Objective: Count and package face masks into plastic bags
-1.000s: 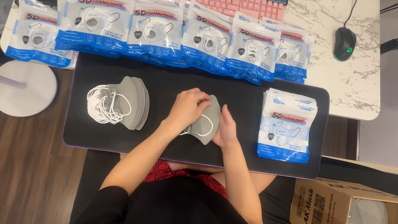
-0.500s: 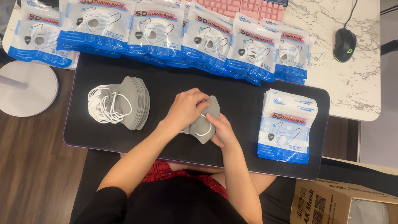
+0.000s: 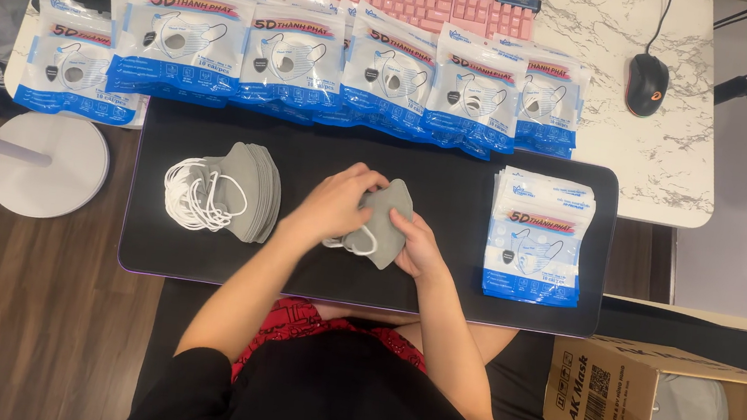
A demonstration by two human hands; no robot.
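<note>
A small bundle of grey masks [image 3: 381, 225] is gripped between both hands on the black mat [image 3: 440, 289]: the left hand [image 3: 336, 204] is closed over its top, the right hand [image 3: 418, 249] clasped at its lower edge. Compared with a second ago, the bundle has been squared up and turned more upright. To the left of the left hand lies a fanned stack of masks [image 3: 238, 191]; right of the right hand, empty pouches [image 3: 536, 239]. A cardboard box [image 3: 606, 400], lower right, holds more grey masks. Beyond, filled packets [image 3: 316, 60] line the table [image 3: 675, 152].
</note>
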